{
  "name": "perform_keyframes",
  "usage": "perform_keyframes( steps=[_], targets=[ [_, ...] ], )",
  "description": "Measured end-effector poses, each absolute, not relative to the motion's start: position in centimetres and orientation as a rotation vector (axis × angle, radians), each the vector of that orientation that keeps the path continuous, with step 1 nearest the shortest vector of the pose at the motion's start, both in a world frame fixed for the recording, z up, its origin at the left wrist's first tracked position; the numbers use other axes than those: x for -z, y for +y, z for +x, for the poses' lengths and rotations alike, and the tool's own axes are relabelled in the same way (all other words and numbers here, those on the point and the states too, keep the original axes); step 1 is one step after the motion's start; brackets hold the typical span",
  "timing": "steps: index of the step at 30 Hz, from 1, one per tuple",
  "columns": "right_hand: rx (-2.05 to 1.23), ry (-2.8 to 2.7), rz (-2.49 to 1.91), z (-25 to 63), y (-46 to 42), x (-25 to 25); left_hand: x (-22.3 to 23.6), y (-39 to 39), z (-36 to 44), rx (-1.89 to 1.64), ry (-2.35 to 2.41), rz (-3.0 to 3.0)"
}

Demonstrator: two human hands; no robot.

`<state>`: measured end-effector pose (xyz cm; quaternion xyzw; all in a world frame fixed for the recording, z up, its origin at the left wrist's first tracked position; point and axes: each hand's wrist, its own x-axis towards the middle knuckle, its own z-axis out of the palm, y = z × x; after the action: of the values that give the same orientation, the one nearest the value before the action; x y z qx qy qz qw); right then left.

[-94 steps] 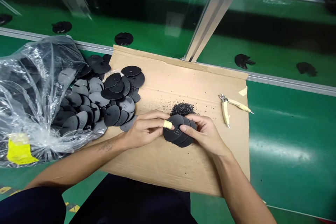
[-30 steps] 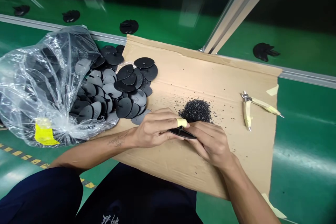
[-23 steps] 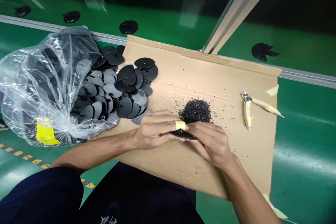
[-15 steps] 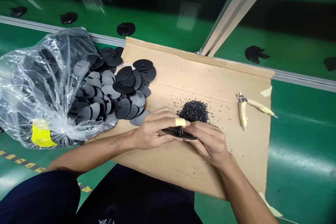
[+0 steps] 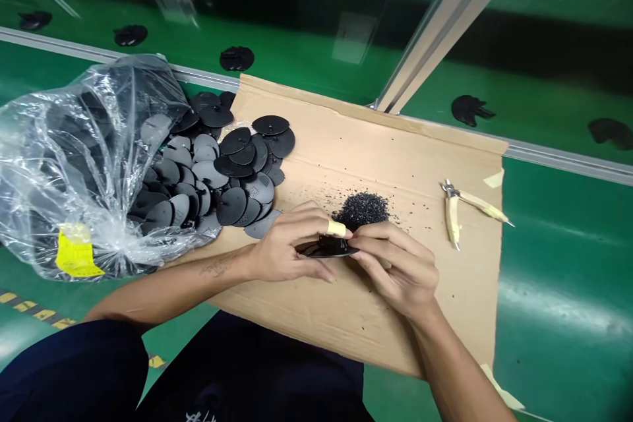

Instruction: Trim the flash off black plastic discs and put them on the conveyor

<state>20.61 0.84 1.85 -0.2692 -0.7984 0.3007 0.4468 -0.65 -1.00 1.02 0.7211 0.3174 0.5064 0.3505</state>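
Between my two hands I hold a round black plastic disc (image 5: 326,248), tilted nearly edge-on over the cardboard. My left hand (image 5: 289,244), with pale yellow tape round one finger, grips its left side; the thumb lies below the rim. The fingertips of my right hand (image 5: 403,262) pinch the right edge. Just beyond the disc lies a heap of small black plastic bits (image 5: 363,209). To the right rest side cutters (image 5: 452,208), their handles wrapped in pale tape and spread apart.
A pile of black discs (image 5: 232,171) spreads out of a clear plastic bag (image 5: 84,165) on the left. The cardboard sheet (image 5: 445,316) is taped to the green table (image 5: 558,264). A metal frame post (image 5: 445,26) rises behind, and more black parts (image 5: 237,58) lie past the rail.
The disc has turned in my hands and moved slightly left. My right hand has shifted its hold to the disc's right edge. The view has moved a little.
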Motion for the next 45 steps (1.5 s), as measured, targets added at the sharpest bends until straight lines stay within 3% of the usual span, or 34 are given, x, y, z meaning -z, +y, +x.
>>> perform_keyframes(
  steps=[6,16,32,38,42,45],
  targets=[
    [-0.840,-1.939,-0.655,20.7,1.0,-2.3,-1.4,-0.9,-0.8,-1.034,0.799,1.353],
    [-1.002,-1.998,-0.586,21.1,1.3,-2.2,-1.5,-0.6,-1.1,-0.784,0.696,1.210],
    [-0.789,-2.037,-0.783,21.8,1.9,-1.9,0.0,-1.3,-0.4,-1.025,0.913,1.380],
    [-0.145,-2.155,-1.473,27.8,5.2,-1.8,0.2,-1.0,-0.4,-1.223,1.001,1.489],
    [-0.140,-2.064,-1.958,32.3,6.0,-0.9,0.4,-0.8,-0.4,-1.250,1.048,1.476],
    [-0.068,-2.089,-1.995,33.7,6.1,-0.5,0.5,-0.7,-0.3,-1.259,1.069,1.449]
  ],
)
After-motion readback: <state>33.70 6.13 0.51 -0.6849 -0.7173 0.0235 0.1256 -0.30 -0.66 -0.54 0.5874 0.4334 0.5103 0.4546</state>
